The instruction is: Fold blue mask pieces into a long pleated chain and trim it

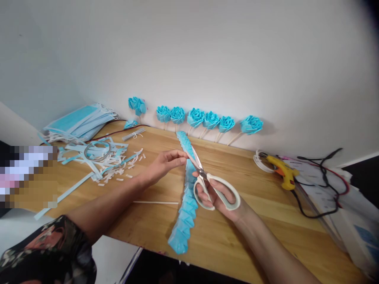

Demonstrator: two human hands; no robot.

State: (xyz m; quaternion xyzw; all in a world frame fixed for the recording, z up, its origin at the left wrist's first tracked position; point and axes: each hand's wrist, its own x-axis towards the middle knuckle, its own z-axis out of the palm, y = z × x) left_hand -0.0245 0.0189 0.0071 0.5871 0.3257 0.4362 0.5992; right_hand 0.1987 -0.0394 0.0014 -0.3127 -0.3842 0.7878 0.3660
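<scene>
A long pleated blue strip (187, 205) of mask-like fabric lies across the wooden table, from near the back to the front edge. My right hand (217, 197) grips white-handled scissors (202, 173) above the strip, fingers through the loops, the blades pointing up and to the left and slightly parted. Beside the blade tips, my left hand (166, 165) has its thumb and forefinger pinched together. Whatever is between those fingertips is too small to make out. A thin white stick (155, 202) rests on the table below my left forearm.
Several blue fabric roses (196, 117) on sticks lean on the back wall. Face masks (79, 122) are stacked at the back left, behind cut scraps (109, 157) and a wire coil (97, 151). A yellow glue gun (282, 171) with black cable lies at the right.
</scene>
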